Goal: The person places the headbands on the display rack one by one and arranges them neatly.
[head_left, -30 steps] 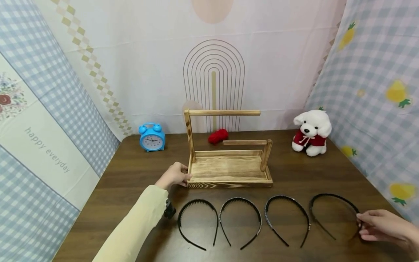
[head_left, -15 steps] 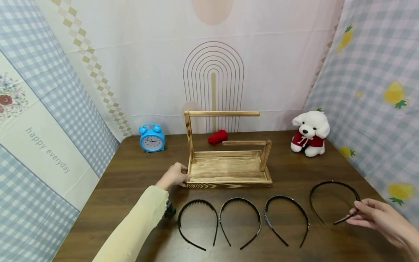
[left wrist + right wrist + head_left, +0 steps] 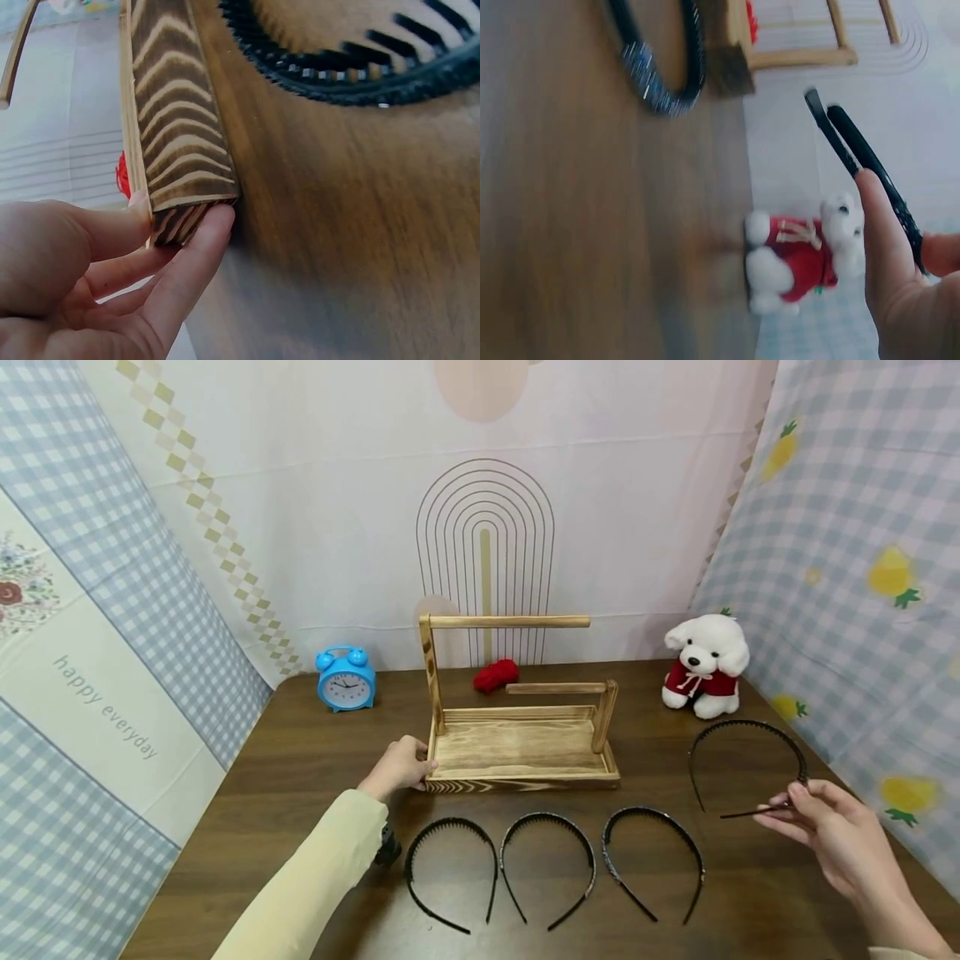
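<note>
Table edges: the dark wood table (image 3: 315,752) meets the backdrop cloth (image 3: 615,510) at its far side; its right edge runs near the right hand (image 3: 837,828).
Room at right: bare wood lies between the wooden rack (image 3: 517,749) and the held headband (image 3: 750,723), with the plush dog (image 3: 706,664) standing just behind that band.
Room in front: a narrow strip of wood separates the rack from three headbands in a row, the left headband (image 3: 452,820), middle headband (image 3: 546,816) and right headband (image 3: 654,811).
Rod ends: upper rod (image 3: 510,622) ends free toward the right, lower rod (image 3: 558,688) toward the left.
Far side: alarm clock (image 3: 346,683) well left of rack; red yarn bundle (image 3: 496,676) behind it.
Cut off: yellow sleeve (image 3: 315,868) at the bottom of the head view; the held band's arch in the right wrist view.
Hard to read: dark object (image 3: 388,845) at the left cuff; tabletop blurred in the right wrist view.
Right grip: thumb and fingers pinch one leg of the held headband, arch pointing away, band off the tabletop.
Left grip: left hand (image 3: 400,766) grasps the rack's near left corner between thumb and fingers.
</note>
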Demonstrator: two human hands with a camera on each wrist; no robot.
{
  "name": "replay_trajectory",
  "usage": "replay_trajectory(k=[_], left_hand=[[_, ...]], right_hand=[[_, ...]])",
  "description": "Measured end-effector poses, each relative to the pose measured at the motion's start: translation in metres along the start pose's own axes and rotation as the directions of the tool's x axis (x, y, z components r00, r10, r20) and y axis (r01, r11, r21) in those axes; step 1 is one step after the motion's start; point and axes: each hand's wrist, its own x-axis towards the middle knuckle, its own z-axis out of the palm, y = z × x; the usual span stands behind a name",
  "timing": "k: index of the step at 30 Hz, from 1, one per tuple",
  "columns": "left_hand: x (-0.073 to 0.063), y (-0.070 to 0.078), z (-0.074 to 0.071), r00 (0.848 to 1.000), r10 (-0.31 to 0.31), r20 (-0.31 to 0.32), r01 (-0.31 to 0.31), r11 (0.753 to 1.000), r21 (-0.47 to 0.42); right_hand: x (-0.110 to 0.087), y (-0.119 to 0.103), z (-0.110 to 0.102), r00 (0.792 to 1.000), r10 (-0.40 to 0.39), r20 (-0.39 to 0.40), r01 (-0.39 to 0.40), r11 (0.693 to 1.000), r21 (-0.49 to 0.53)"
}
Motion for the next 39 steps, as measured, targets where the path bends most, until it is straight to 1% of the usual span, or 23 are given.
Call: replay_trajectory(k=[2, 4, 7, 10, 14, 17, 21, 28, 34, 39], left_hand=[[0.0, 0.0, 0.002, 1.0, 0.007, -0.012, -0.006, 0.999, 0.036], [0.0, 0.0, 0.003, 1.0, 0.013, -0.019, -0.012, 0.998, 0.067], [-0.001, 0.002, 0.004, 1.0, 0.01, -0.028, -0.008, 0.995, 0.096], [-0.001, 0.002, 0.004, 0.999, 0.019, -0.033, -0.015, 0.993, 0.117], [0.0, 0.002, 0.004, 0.999, 0.03, -0.039, -0.025, 0.991, 0.129], [0.0, 0.003, 0.004, 0.999, 0.018, -0.038, -0.014, 0.993, 0.116], [0.0, 0.003, 0.003, 0.999, 0.011, -0.032, -0.007, 0.994, 0.109], [-0.002, 0.004, 0.002, 0.999, 0.013, -0.035, -0.01, 0.994, 0.107], [-0.006, 0.006, 0.002, 0.998, 0.033, -0.055, -0.027, 0.992, 0.123], [-0.006, 0.006, 0.004, 0.998, 0.042, -0.045, -0.037, 0.992, 0.124]], right_hand=[[0.002, 0.001, 0.011, 0.998, -0.056, -0.002, 0.056, 0.994, 0.096], [0.004, 0.002, 0.021, 0.994, -0.107, -0.009, 0.108, 0.981, 0.164], [0.008, 0.003, 0.034, 0.985, -0.173, -0.03, 0.175, 0.965, 0.194], [0.013, 0.003, 0.046, 0.975, -0.216, -0.052, 0.222, 0.956, 0.19], [0.019, 0.002, 0.058, 0.969, -0.225, -0.099, 0.24, 0.955, 0.176], [0.023, 0.001, 0.066, 0.965, -0.217, -0.149, 0.242, 0.955, 0.174], [0.03, 0.0, 0.076, 0.951, -0.237, -0.197, 0.274, 0.943, 0.187], [0.043, -0.004, 0.096, 0.93, -0.278, -0.242, 0.324, 0.929, 0.178], [0.055, -0.002, 0.115, 0.915, -0.289, -0.283, 0.337, 0.931, 0.14], [0.061, -0.001, 0.127, 0.904, -0.297, -0.308, 0.343, 0.933, 0.105]])
